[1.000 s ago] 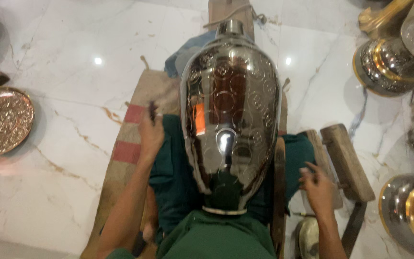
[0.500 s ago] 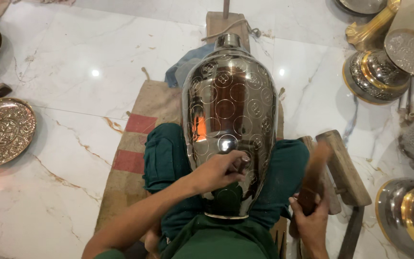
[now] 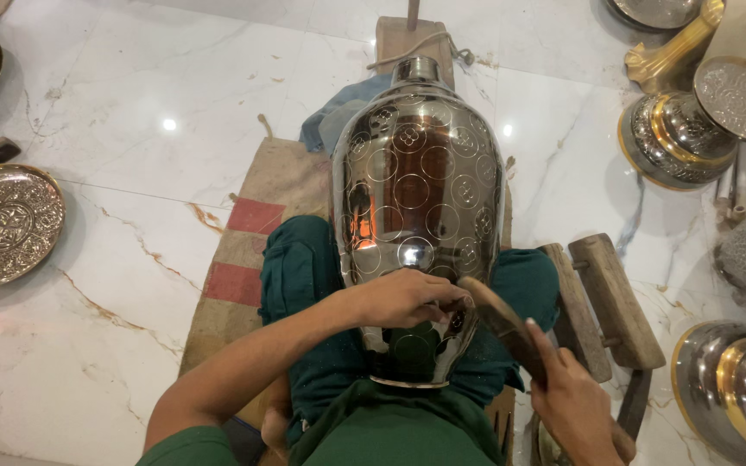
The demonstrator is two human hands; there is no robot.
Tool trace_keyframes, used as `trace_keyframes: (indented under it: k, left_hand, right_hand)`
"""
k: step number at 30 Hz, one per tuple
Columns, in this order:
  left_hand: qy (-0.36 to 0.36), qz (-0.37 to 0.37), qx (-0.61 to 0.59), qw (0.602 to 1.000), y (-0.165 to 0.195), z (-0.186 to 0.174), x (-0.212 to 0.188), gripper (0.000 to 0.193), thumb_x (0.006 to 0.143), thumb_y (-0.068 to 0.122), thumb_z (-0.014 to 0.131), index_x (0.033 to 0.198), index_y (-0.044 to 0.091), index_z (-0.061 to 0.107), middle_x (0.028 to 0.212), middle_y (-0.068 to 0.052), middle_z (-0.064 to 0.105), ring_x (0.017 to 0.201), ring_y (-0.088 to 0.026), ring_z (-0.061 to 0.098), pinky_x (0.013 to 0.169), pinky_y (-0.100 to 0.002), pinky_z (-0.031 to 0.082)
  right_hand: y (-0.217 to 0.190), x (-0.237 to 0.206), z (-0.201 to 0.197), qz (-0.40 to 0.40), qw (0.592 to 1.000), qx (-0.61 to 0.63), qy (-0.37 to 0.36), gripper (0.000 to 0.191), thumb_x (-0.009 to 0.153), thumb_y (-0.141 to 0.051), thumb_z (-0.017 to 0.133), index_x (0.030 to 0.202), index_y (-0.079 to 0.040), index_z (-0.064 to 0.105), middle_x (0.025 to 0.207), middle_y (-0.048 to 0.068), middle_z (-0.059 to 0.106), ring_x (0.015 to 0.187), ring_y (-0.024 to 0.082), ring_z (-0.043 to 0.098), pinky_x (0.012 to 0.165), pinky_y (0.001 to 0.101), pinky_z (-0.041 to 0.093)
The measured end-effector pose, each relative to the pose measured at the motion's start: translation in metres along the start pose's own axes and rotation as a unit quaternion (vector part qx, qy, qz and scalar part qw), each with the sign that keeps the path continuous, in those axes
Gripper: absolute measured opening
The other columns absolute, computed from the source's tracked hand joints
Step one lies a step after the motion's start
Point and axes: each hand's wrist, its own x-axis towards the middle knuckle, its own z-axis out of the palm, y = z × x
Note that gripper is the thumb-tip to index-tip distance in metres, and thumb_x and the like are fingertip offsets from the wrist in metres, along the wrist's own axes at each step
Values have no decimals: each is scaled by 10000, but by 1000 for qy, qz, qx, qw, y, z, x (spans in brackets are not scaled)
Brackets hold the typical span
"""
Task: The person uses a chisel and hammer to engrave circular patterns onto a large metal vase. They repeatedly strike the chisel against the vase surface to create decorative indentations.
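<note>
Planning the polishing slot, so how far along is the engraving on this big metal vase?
Circle motifs already cover most of the vase. In hand: the left hand holds something small against its lower belly, the right hand a wooden mallet. The band near the base looks less filled.

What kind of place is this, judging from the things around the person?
Probably a metal craft workshop. The person sits on a marble floor with a large engraved metal vase across the lap, the right hand holding a wooden mallet. An embossed metal plate and other polished vessels stand around.
</note>
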Motion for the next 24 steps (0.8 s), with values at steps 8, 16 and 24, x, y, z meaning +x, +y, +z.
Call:
trace_keyframes:
  k: [8,16,24]
  left_hand:
    - [-37,-7,-25,999,8,-8,-2,505,921,45,664,1413,95,562,1197,-92,673,1008,-258,755,872,-392,588]
    - [303,-105,-89,943,5,43,-35,299,957,79,722,1214,50,572,1023,-98,704,912,-218,746,808,-352,610]
    - [602,-153,-233,748,17,142,-58,347,968,17,704,1259,30,516,968,-113,691,893,-147,699,789,-288,583]
  right_hand:
    - [-1,-10,-7,-92,912,311,253,656,863,-159,805,1406,-276,456,997,77,646,863,325,656,741,424,569]
    - [-27,-5,-65,-161,967,-58,189,800,751,-181,827,1459,-343,492,918,75,699,747,345,709,645,467,566]
    - [-88,29,-108,-218,944,-248,-15,936,856,-106,665,1649,-410,272,929,61,628,776,252,704,712,415,605]
